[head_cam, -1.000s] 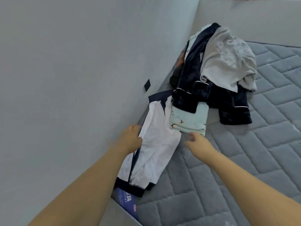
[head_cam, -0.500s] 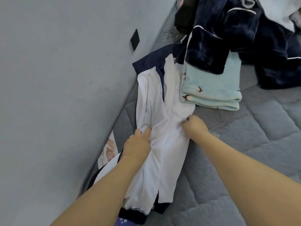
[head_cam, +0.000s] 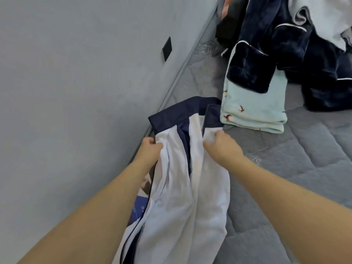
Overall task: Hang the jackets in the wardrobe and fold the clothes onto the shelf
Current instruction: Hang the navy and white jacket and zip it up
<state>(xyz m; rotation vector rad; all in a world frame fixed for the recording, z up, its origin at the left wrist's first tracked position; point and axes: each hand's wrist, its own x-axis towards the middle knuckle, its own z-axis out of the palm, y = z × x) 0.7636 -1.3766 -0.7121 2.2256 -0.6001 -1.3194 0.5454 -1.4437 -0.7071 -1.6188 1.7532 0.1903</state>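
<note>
A white jacket with a navy collar and trim [head_cam: 190, 197] lies along the left edge of the grey quilted mattress [head_cam: 285, 187], beside the wall. My left hand [head_cam: 150, 149] grips its left shoulder near the collar. My right hand [head_cam: 221, 145] pinches the right front panel just below the collar. A folded pale blue garment with small bird prints [head_cam: 253, 111] lies beyond the jacket. A dark navy plush robe with white piping [head_cam: 276, 54] is heaped on top of it, with a light grey garment [head_cam: 323, 18] at the top right.
The grey wall [head_cam: 76, 92] runs close on the left and carries a small black plate [head_cam: 167, 48]. A printed sheet [head_cam: 141, 204] shows in the gap between the mattress and the wall, under the jacket's left side.
Both hands have shifted from the jacket's middle up to its shoulders near the collar. The jacket has been pulled back, away from the folded blue garment.
</note>
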